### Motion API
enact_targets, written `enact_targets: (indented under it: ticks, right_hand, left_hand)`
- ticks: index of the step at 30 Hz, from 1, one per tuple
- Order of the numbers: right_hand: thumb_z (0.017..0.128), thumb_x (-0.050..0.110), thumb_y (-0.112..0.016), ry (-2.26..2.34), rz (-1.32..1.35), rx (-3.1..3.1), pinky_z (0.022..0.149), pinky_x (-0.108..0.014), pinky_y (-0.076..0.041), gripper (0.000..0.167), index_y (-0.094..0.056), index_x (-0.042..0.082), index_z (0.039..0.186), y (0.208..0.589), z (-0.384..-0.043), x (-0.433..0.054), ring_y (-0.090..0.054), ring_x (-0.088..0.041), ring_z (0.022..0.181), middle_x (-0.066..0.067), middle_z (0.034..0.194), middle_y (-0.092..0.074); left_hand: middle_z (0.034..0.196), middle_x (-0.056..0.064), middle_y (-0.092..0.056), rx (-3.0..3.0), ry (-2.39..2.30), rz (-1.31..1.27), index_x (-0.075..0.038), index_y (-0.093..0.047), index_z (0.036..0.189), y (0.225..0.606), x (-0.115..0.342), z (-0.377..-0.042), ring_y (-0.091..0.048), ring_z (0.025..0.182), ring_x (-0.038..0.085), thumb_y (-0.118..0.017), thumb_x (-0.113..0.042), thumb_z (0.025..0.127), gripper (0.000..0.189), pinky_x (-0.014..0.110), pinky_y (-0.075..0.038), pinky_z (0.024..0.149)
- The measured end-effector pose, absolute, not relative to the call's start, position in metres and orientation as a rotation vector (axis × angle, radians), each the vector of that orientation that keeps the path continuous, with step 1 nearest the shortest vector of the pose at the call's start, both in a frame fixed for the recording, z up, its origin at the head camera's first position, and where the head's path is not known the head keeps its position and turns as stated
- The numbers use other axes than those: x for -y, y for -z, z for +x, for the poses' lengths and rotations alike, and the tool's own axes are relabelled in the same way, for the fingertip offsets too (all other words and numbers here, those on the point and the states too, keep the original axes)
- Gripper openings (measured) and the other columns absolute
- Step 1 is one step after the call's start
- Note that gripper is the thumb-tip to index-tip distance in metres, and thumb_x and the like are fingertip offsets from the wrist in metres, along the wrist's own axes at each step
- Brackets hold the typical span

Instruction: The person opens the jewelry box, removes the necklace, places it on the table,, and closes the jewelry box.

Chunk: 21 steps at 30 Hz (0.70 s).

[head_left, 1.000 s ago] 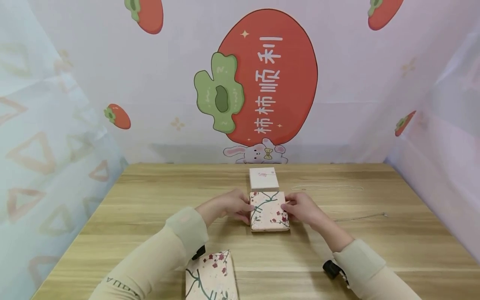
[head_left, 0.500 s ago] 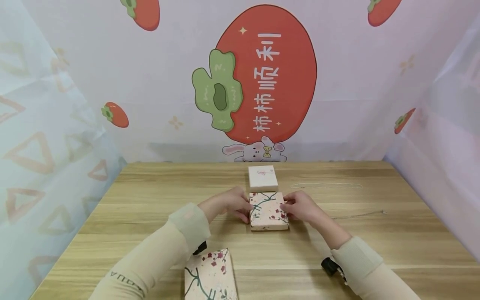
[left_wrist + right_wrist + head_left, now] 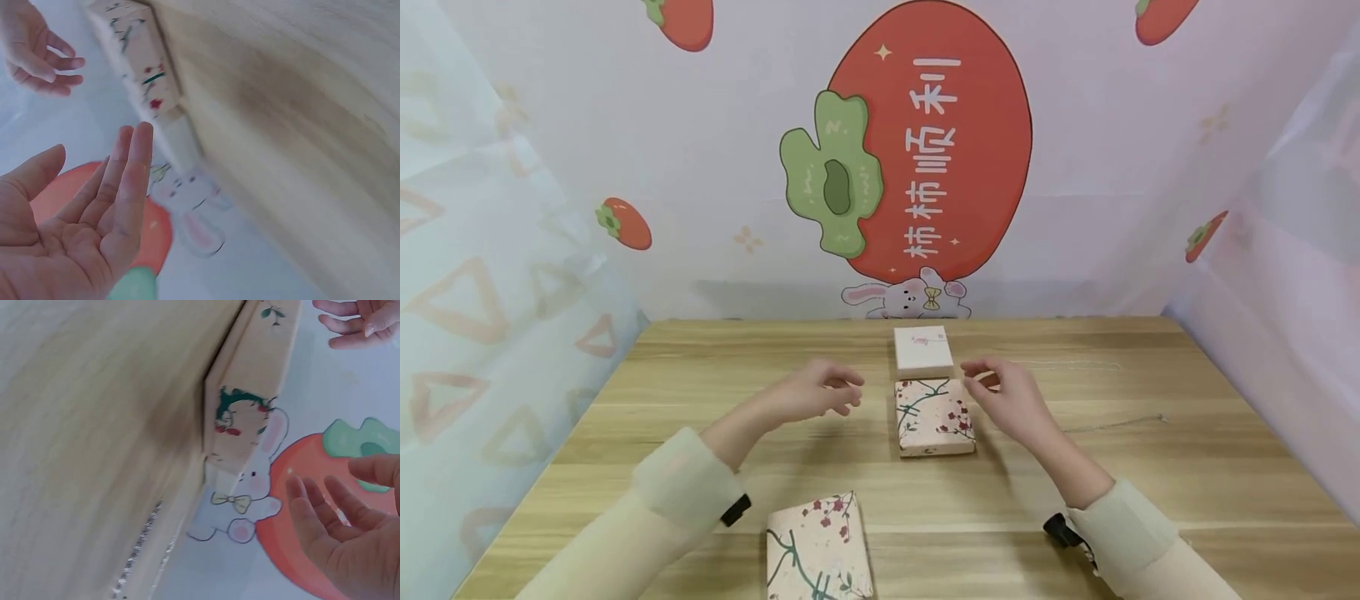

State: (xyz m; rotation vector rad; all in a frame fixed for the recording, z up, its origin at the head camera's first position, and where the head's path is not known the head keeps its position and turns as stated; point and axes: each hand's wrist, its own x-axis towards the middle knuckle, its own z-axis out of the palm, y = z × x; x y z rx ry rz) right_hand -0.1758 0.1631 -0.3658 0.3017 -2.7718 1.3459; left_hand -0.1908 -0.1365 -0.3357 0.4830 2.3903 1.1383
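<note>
Reads 柿柿顺利, in white characters turned sideways, on the big red persimmon of the backdrop, behind the central blossom-print box. Pink printing, too small to make out, on the lid of the white box, just behind that landmark. Landmark itself flat on the wooden tabletop, between left hand and right hand. Left hand off its left edge across an open gap, fingers relaxed and parted. Right hand just beside its rear right corner, slightly apart, fingers loosely bent, thumb parted from them. Tabletop's far edge near, past the white box. Broad strip of wood grain between landmark and second blossom-print box, toward the person and left, cut by the frame. Counted: two blossom-print boxes, one white box, two thin chains to the landmark's right, near chain and far chain; behind, one cartoon rabbit, four small persimmons.
</note>
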Motion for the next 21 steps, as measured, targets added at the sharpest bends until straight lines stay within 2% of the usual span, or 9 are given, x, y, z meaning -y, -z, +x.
enact_targets:
  ticks: [5, 7, 9, 14, 21]
  right_hand:
    - [0.095, 0.006, -0.063, -1.429, 0.483, 2.729, 0.087, -0.039, -0.059, 0.026, -0.065, -0.002, 0.120, 0.359, -0.164, -0.147, -0.065, -0.029, 0.103, -0.019, 0.119, -0.066]
    - [0.094, 0.006, -0.064, -1.435, 0.581, 2.738, 0.088, -0.041, -0.059, 0.027, -0.065, 0.000, 0.121, 0.358, -0.158, -0.140, -0.064, -0.030, 0.106, -0.018, 0.121, -0.065]
    - [0.095, 0.009, -0.065, -1.421, 0.683, 2.758, 0.089, -0.043, -0.058, 0.029, -0.064, 0.002, 0.123, 0.357, -0.152, -0.133, -0.062, -0.031, 0.109, -0.015, 0.123, -0.065]
    - [0.096, 0.019, -0.065, -1.340, 0.932, 2.821, 0.095, -0.048, -0.054, 0.036, -0.060, 0.008, 0.130, 0.358, -0.137, -0.115, -0.060, -0.029, 0.116, -0.007, 0.129, -0.062]
    - [0.093, 0.041, -0.067, -1.028, 1.201, 2.975, 0.113, -0.049, -0.041, 0.063, -0.048, 0.010, 0.145, 0.364, -0.116, -0.092, -0.048, -0.026, 0.136, -0.008, 0.147, -0.051]
  left_hand:
    - [0.113, 0.011, -0.071, -2.595, -1.068, 0.728, 0.001, -0.063, 0.127, 0.321, 0.157, -0.158, -0.068, 0.098, 0.021, -0.059, -0.016, 0.099, 0.033, 0.035, -0.056, 0.087]
    - [0.113, 0.008, -0.071, -2.624, -1.035, 0.773, -0.001, -0.063, 0.127, 0.320, 0.163, -0.145, -0.067, 0.100, 0.019, -0.060, -0.017, 0.099, 0.033, 0.033, -0.056, 0.086]
    - [0.114, 0.008, -0.071, -2.628, -0.992, 0.792, -0.002, -0.063, 0.128, 0.322, 0.168, -0.133, -0.067, 0.102, 0.021, -0.060, -0.024, 0.100, 0.036, 0.038, -0.057, 0.088]
    - [0.126, 0.009, -0.068, -2.613, -0.844, 0.779, -0.006, -0.060, 0.132, 0.331, 0.179, -0.108, -0.064, 0.112, 0.029, -0.061, -0.046, 0.096, 0.054, 0.052, -0.054, 0.092]
    - [0.138, 0.011, -0.060, -2.623, -0.629, 0.774, -0.003, -0.053, 0.139, 0.337, 0.181, -0.081, -0.058, 0.125, 0.031, -0.072, -0.065, 0.079, 0.089, 0.053, -0.049, 0.102]
